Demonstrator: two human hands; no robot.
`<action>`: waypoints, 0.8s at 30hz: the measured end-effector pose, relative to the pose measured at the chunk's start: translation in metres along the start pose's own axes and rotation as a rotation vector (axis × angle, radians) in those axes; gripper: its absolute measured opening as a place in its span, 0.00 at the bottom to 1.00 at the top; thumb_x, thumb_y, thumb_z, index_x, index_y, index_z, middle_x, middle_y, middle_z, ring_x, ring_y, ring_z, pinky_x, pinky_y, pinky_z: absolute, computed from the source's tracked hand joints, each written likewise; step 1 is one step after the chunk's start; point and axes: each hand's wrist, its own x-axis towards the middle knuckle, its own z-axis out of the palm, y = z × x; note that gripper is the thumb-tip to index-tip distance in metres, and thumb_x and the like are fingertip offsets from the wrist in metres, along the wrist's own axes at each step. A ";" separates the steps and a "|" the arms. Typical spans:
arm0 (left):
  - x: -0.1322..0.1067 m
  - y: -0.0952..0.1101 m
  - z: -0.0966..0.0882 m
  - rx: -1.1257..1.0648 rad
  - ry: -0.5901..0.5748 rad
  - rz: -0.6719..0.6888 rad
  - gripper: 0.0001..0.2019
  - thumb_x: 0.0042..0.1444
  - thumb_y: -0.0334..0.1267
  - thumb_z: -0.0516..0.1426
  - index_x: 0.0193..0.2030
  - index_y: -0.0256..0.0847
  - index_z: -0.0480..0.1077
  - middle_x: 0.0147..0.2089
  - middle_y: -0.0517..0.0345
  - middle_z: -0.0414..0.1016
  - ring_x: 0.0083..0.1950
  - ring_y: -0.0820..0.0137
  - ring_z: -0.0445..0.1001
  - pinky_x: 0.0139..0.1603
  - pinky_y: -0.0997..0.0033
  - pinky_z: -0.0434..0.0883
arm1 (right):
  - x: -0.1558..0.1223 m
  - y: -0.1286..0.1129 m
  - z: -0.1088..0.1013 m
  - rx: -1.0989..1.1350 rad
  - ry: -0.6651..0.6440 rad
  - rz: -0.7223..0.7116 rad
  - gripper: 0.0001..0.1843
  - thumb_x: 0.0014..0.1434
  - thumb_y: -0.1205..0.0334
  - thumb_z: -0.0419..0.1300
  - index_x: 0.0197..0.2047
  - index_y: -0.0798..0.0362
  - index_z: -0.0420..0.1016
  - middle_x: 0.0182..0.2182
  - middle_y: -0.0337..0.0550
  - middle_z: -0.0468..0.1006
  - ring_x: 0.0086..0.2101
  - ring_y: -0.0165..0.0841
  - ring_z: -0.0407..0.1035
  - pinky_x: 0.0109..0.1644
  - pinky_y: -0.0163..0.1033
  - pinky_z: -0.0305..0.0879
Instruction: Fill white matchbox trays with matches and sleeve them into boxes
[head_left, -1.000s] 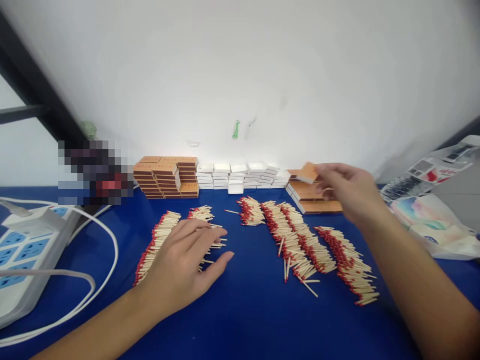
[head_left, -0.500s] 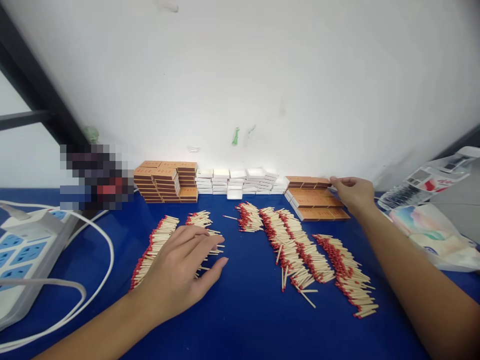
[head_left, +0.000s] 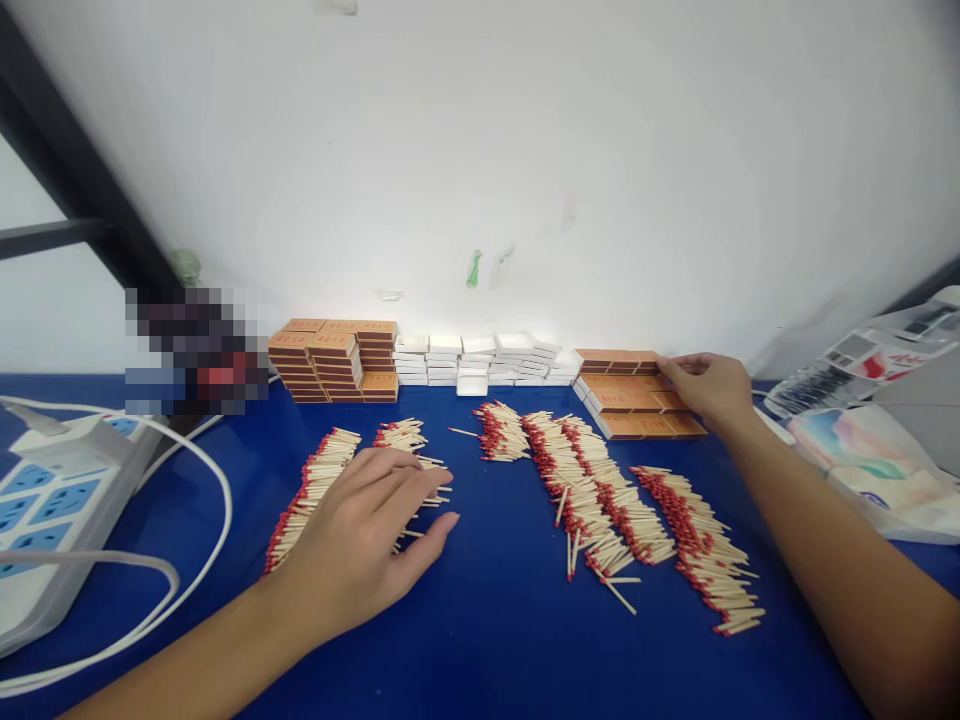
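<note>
My left hand (head_left: 367, 535) lies flat with fingers spread over a loose pile of red-tipped matches (head_left: 319, 485) on the blue table (head_left: 495, 630); it holds nothing. My right hand (head_left: 709, 388) reaches to the back right. Its thumb and fingers pinch the right end of the top orange matchbox (head_left: 637, 358) on a low stack of orange matchboxes (head_left: 626, 405). Between my hands lie more rows of matches (head_left: 592, 490), with another row (head_left: 694, 535) under my right forearm.
Against the white wall stand a taller stack of orange matchboxes (head_left: 330, 360) and stacks of white inner trays (head_left: 476, 358). A white power strip (head_left: 45, 500) with its cable (head_left: 214, 520) lies at the left. Plastic-wrapped packets (head_left: 862, 450) sit at the right.
My right hand carried an orange matchbox from mid-air down to the right-hand stack and now rests at its end. My left hand has stayed on the matches.
</note>
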 end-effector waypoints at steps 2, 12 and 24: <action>0.000 0.000 0.000 0.003 -0.002 -0.001 0.12 0.68 0.33 0.64 0.57 0.38 0.74 0.49 0.53 0.85 0.52 0.61 0.80 0.55 0.58 0.76 | -0.002 0.000 -0.001 -0.004 -0.004 -0.004 0.21 0.73 0.52 0.65 0.64 0.52 0.76 0.60 0.51 0.78 0.53 0.43 0.77 0.57 0.54 0.78; 0.001 -0.001 -0.001 0.008 0.000 0.015 0.13 0.68 0.32 0.64 0.57 0.38 0.74 0.48 0.53 0.85 0.51 0.61 0.80 0.53 0.57 0.76 | -0.013 -0.006 -0.012 -0.014 0.095 -0.074 0.13 0.70 0.53 0.67 0.43 0.55 0.81 0.42 0.51 0.84 0.41 0.39 0.77 0.49 0.46 0.72; 0.000 0.001 0.000 -0.025 -0.043 0.068 0.03 0.69 0.31 0.63 0.48 0.40 0.75 0.41 0.56 0.82 0.49 0.61 0.79 0.55 0.57 0.75 | -0.069 -0.058 -0.027 0.018 0.256 -0.517 0.07 0.66 0.58 0.61 0.38 0.50 0.77 0.37 0.54 0.84 0.34 0.41 0.72 0.46 0.46 0.63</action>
